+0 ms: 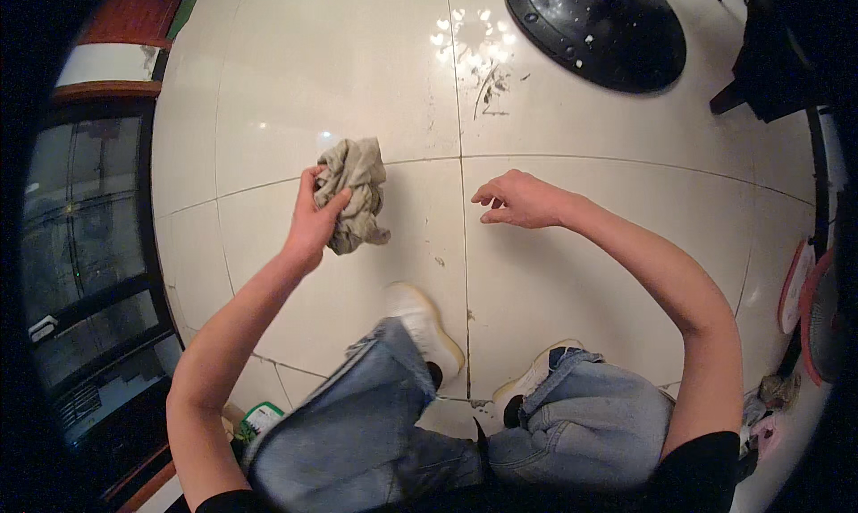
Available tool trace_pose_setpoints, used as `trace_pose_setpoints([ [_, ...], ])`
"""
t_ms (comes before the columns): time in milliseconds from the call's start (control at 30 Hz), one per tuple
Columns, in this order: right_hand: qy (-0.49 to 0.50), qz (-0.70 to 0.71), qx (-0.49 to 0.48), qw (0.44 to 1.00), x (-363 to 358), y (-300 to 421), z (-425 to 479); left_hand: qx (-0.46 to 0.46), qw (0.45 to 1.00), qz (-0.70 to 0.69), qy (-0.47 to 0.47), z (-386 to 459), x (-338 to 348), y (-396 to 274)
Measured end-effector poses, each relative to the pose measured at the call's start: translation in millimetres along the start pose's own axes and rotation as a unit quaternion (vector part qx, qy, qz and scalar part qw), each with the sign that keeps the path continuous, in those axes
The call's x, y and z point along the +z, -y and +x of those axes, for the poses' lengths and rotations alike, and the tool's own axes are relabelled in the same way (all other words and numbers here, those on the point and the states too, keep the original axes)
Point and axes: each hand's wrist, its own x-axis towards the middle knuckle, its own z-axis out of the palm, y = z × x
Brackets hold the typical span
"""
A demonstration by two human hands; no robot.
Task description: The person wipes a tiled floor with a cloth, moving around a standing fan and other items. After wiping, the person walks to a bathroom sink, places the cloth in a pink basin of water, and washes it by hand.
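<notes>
My left hand grips a crumpled grey-beige cloth, held above the pale tiled floor left of the middle. Thumb and fingers pinch its left side, and the rest bunches out to the right. My right hand is raised over the floor to the right, with bent fingers apart and nothing in them. Dark smears mark a tile beyond both hands, just below the reflection of a lamp. Smaller specks lie on the floor between the hands.
A round black base with white flecks stands at the upper right, beside a dark piece of furniture. A dark-framed glass cabinet runs along the left. Round red-rimmed things are at the right edge. My white shoes rest below.
</notes>
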Motion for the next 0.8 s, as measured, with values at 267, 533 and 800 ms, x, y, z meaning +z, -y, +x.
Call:
trace_pose_setpoints([
  [267, 0.021, 0.026, -0.067, 0.997, 31, -8, 7, -0.026, 0.927, 0.337, -0.161, -85, 67, 154],
  [533, 0.029, 0.062, -0.074, 0.995, 55, -13, 23, -0.137, 0.923, 0.275, -0.232, -83, 151, 147],
  [800, -0.135, 0.079, 0.0, 0.988, 40, -56, 11, 0.016, 0.947, 0.184, -0.264, 35, 203, 77],
])
